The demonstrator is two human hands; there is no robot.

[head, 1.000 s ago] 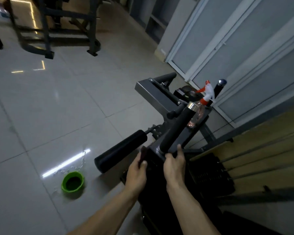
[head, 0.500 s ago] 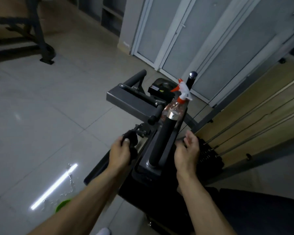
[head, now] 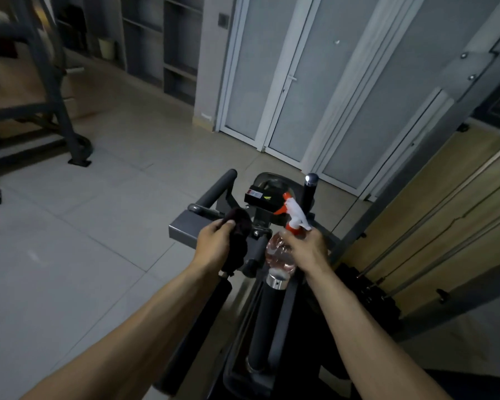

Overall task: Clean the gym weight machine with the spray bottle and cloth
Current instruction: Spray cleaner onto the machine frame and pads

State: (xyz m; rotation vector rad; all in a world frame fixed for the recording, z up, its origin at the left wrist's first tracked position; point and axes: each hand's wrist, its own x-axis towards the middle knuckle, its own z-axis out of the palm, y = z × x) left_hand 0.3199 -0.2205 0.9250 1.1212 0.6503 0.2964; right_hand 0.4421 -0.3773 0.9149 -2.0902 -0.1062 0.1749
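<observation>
Head view. The person's two bare hands are held apart above the gym weight machine (head: 185, 228), each one clamped on a cleaning tool. The left hand (head: 214, 245) grips a dark cloth (head: 240, 226), bunched between thumb and fingers, just over the machine's grey frame plate. The right hand (head: 308, 249) has its fingers curled round the shoulder of the clear spray bottle (head: 279, 254), just below the bottle's orange-and-white trigger head (head: 293, 216); the bottle is upright with the nozzle facing left, towards the cloth. The bottle's base is directly above the chrome cap of a black padded handle (head: 261, 321); whether they touch cannot be told. A second chrome-capped handle (head: 311, 184) rises behind the bottle. Steel guide rods (head: 445, 226) run along the right side. Beyond lie a pale tiled floor (head: 84, 226), white-framed doors (head: 272, 82) and another machine's dark frame (head: 55, 96).
</observation>
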